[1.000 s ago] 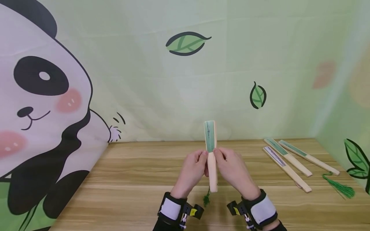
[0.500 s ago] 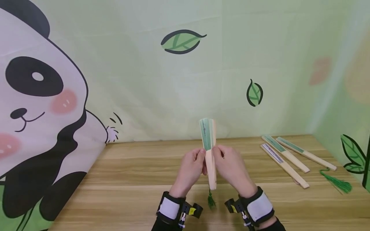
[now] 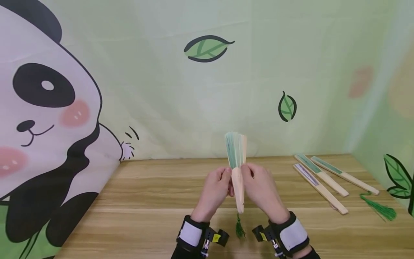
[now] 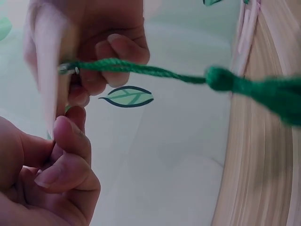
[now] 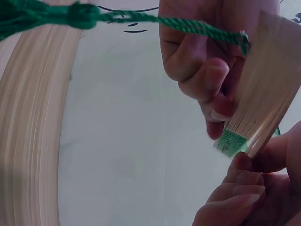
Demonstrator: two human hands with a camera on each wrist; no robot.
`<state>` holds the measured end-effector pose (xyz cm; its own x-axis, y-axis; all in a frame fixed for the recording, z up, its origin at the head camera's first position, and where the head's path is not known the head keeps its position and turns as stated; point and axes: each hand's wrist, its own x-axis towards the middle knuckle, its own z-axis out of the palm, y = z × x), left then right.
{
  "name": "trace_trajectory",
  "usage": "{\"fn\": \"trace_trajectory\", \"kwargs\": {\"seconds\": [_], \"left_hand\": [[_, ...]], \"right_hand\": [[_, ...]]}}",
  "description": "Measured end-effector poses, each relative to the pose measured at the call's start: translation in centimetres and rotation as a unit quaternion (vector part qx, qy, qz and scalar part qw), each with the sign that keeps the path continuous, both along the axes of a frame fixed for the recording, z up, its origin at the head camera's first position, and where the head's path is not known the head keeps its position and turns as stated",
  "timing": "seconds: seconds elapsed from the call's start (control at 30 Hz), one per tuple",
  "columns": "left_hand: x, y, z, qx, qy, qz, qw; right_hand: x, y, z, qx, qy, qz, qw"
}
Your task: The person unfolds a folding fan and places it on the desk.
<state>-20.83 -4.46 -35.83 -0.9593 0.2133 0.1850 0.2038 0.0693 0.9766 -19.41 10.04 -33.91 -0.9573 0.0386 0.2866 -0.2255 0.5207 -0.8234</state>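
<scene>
A folding fan (image 3: 238,187) with pale wooden ribs and a green leaf stands upright between my hands, its top spread a little. On its left edge, my left hand (image 3: 213,189) pinches the outer rib between thumb and fingers. My right hand (image 3: 261,190) pinches the opposite edge at the same height. A green tassel (image 3: 239,228) hangs by a cord from the fan's lower end; in the left wrist view this tassel (image 4: 263,92) stretches across to the right. The right wrist view shows the ribs (image 5: 263,89) fanned apart, with a strip of green leaf (image 5: 231,142).
Three folded fans lie at the right of the wooden table (image 3: 155,201): one with a purplish panel (image 3: 320,189), a green one (image 3: 321,175) and another green one (image 3: 346,175) with a green tassel (image 3: 378,207). Behind hangs a panda-print backdrop (image 3: 155,90).
The fan between my hands has gone from nearly folded to slightly spread, its green leaf showing wider at the top. Its tassel hangs further out below. Both hands keep their hold.
</scene>
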Motion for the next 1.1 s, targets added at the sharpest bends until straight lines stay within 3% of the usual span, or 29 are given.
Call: {"fn": "trace_trajectory", "kwargs": {"seconds": [0.3, 0.5, 0.63, 0.8, 1.1], "left_hand": [[0.0, 0.0, 0.2, 0.072, -0.031, -0.027, 0.9966], [0.0, -0.1, 0.0, 0.089, -0.048, -0.04, 0.9941], [0.1, -0.3, 0.0, 0.096, -0.054, -0.04, 0.9932], [0.1, -0.4, 0.0, 0.106, -0.064, -0.032, 0.9918], [-0.2, -0.2, 0.1, 0.121, -0.065, -0.022, 0.9903]], "right_hand": [[0.1, 0.5, 0.5, -0.037, 0.003, -0.015, 0.999], [0.3, 0.2, 0.5, -0.091, -0.019, 0.004, 0.996], [0.5, -0.1, 0.4, -0.141, -0.044, 0.023, 0.989], [0.6, -0.1, 0.5, -0.211, -0.079, 0.057, 0.973], [0.2, 0.8, 0.8, -0.228, -0.075, 0.071, 0.968]]}}
